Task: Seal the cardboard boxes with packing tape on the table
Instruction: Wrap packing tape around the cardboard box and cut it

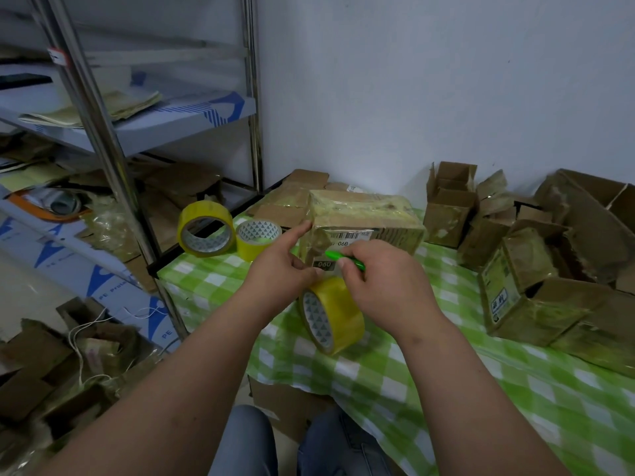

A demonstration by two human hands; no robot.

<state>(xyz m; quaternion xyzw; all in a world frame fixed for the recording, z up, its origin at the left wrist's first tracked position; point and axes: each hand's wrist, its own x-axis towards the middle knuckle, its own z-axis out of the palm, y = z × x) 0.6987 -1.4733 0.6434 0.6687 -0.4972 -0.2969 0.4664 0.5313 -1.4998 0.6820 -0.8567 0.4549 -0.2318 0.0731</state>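
Your left hand presses a straight forefinger to the taped cardboard box on the desk. Your right hand grips a green cutter above the yellow tape roll.

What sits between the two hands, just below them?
A yellow tape roll stands on edge on the checked cloth, between left hand and right hand, in the head view.

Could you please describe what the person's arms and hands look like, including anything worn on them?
Both forearms are bare, with no sleeves in view. The left hand and the right hand carry no gloves, rings, watch or bands that show. Blue-grey trousers cover the knees below.
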